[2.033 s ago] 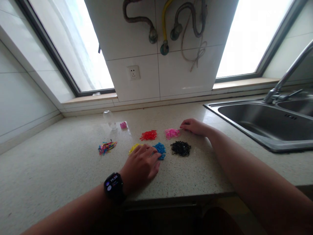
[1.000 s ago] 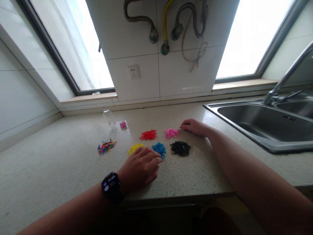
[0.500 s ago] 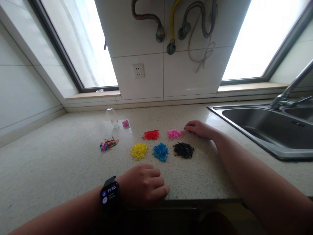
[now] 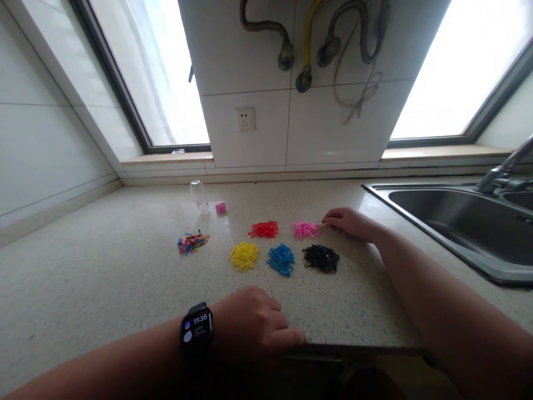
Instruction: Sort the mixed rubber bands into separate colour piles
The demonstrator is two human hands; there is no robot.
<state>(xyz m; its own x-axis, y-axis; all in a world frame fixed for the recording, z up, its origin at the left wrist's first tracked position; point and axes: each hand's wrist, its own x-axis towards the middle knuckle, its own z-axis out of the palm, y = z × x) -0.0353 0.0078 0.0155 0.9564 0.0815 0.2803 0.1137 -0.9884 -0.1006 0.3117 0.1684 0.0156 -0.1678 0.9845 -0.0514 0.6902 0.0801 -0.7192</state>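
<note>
My right hand (image 4: 350, 223) rests on the counter just right of a pile of pink rubber bands (image 4: 306, 229). Its thumb and fingers are pressed together at the pile's edge; whatever they pinch is too small to make out. Near the counter's front edge lies my left hand (image 4: 258, 322), a black watch on its wrist, fingers curled in and nothing visible in them. Between the hands are piles of yellow bands (image 4: 244, 256), blue bands (image 4: 281, 259) and black bands (image 4: 321, 258). Red bands (image 4: 264, 229) lie behind the yellow and blue ones.
A mixed-colour pile of bands (image 4: 192, 242) lies to the left. Behind it stand a clear, bottle-like container (image 4: 200, 197) and a small pink object (image 4: 221, 208). A steel sink (image 4: 441, 222) is set into the counter at right. The tiled wall carries a socket (image 4: 245, 119) and hoses.
My left hand has drawn back from the blue and yellow piles to the counter's front edge, its fingers curling in. My right hand stays beside the pink pile. The view has shifted slightly.
</note>
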